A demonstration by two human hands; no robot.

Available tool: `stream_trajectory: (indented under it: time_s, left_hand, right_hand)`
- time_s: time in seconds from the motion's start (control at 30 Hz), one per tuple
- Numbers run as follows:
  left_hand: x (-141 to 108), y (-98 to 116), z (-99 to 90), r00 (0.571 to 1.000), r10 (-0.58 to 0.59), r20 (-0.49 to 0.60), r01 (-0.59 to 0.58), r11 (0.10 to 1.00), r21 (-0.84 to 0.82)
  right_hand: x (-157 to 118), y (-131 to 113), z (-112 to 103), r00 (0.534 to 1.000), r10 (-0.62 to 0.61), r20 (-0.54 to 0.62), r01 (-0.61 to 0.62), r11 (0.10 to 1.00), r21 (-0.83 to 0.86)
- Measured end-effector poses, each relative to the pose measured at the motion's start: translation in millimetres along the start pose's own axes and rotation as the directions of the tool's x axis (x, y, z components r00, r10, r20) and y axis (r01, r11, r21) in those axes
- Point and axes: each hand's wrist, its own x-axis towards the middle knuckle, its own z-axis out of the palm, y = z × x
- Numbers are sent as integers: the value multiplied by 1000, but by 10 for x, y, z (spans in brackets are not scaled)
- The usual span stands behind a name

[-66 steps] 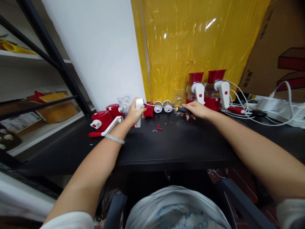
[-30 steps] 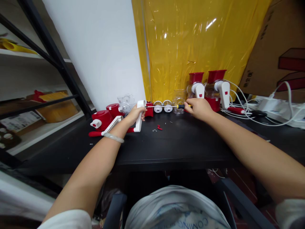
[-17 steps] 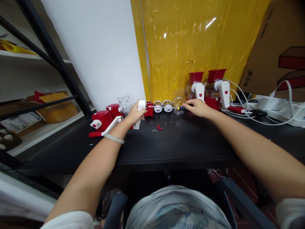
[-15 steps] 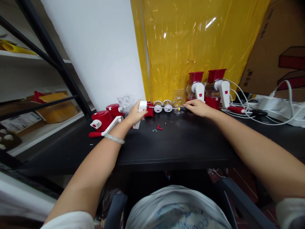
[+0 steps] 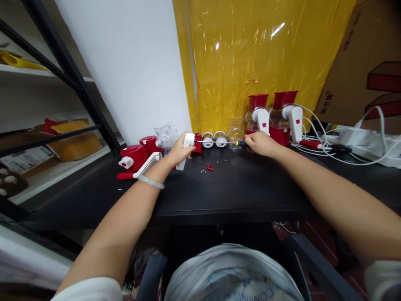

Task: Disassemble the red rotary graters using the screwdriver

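Observation:
My left hand (image 5: 179, 151) is closed around a white crank handle piece (image 5: 189, 140) with a round end facing right. In my right hand (image 5: 259, 143) is a screwdriver (image 5: 219, 142), held level by its dark handle with a yellow collar. Its long metal shaft points left, and the tip reaches the round end of the white piece. Whether the tip sits on a screw is too small to tell. Below the shaft, a small red part (image 5: 209, 167) and several tiny screws (image 5: 203, 171) lie on the black table (image 5: 232, 192).
Two metal grater drums (image 5: 220, 140) and a clear plastic part (image 5: 235, 133) stand behind the shaft. Red grater bases (image 5: 134, 156) and a crank with a red grip (image 5: 125, 176) lie left. Two assembled red-and-white graters (image 5: 283, 119) stand right, beside white cables (image 5: 374, 154).
The screwdriver and my right hand have shifted very slightly to the right. My left hand keeps hold of the white piece, nearly in place.

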Motion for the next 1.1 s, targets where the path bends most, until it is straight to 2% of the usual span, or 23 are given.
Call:
stream_trajectory:
  time_s: [0.17,0.3,0.43,0.63,0.9,1.1]
  left_hand:
    - [18,-17,-4,1000,-14,-4,14,1000,-5]
    - [48,-30,7,1000,-14,1,14,1000,-18]
    - [69,-19,27,998,-56,9,57,996,-64]
    - [58,22,42,992,-108,70,115,987,-114]
    - [-17,129,49,978,-185,96,201,960,-196]
    - [11,92,42,978,-189,86,198,973,-114]
  right_hand:
    - [-2,16,42,994,-50,-92,38,992,-121]
    - [-20,-15,23,983,-72,-166,30,970,-240]
    - [-49,-67,-26,974,-75,-213,12,960,-281]
    - [-87,-128,-66,966,-37,-255,-41,955,-294]
    - [-118,-179,-68,947,-95,-308,-54,894,-444]
    - [-106,-155,-60,960,-88,-265,-28,914,-405]
